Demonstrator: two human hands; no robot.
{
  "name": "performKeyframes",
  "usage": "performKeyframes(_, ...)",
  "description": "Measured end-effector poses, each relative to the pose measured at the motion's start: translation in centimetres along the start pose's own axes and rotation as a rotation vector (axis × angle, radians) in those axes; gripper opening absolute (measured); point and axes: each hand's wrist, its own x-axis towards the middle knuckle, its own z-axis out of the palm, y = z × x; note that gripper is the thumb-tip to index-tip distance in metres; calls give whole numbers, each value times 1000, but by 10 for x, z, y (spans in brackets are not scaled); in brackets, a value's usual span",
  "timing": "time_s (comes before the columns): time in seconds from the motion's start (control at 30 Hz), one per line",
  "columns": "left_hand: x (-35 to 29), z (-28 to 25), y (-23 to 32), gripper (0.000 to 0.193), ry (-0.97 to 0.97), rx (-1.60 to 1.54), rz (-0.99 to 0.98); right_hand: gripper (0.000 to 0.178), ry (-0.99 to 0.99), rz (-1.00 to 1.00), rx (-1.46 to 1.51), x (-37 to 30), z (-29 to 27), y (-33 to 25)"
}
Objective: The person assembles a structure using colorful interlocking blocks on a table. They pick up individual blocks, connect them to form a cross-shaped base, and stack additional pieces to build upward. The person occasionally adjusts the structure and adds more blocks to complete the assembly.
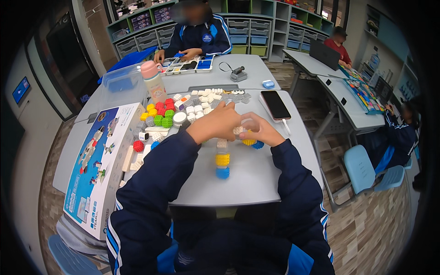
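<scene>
left hand (219, 120): clasped over a white block assembly (239, 130), steadying it
right hand (262, 133): pinching the same piece from its side
block column (222, 158): lying on the desk (256, 176) just below the hands
loose blocks (161, 115): heaped left, within reach

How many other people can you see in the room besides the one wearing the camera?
3. One person in a blue jacket sits across the table, one in red works at a laptop at the far right table, and one sits at the right edge. Others may be hidden.

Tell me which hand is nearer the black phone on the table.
Right. The right hand lies just below-left of the phone; the left hand sits farther left, beside the right hand.
</scene>
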Motion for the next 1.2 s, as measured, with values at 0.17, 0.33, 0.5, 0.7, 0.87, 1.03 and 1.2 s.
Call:
performKeyframes(0.17,-7,-6,6,26,12,115,151,54,-212,191,-90,-3,3,-6)
performKeyframes(0.33,-10,2,13,24,124,170,233,54,-352,247,343,-9,20,-1)
performKeyframes(0.5,-20,3,17,33,173,136,147,46,-269,275,473,-2,32,10)
performKeyframes(0.7,-59,-11,60,46,563,-193,73,36,-118,259,591,6,47,28)
performKeyframes(0.87,-106,-39,124,22,734,-797,161,35,-21,279,602,6,56,29)
performKeyframes(1.03,-164,-73,171,13,1063,-1401,1054,37,-211,297,579,0,50,20)
performKeyframes(1.2,-169,-94,183,14,1073,-1253,1444,37,-213,310,550,0,50,16)
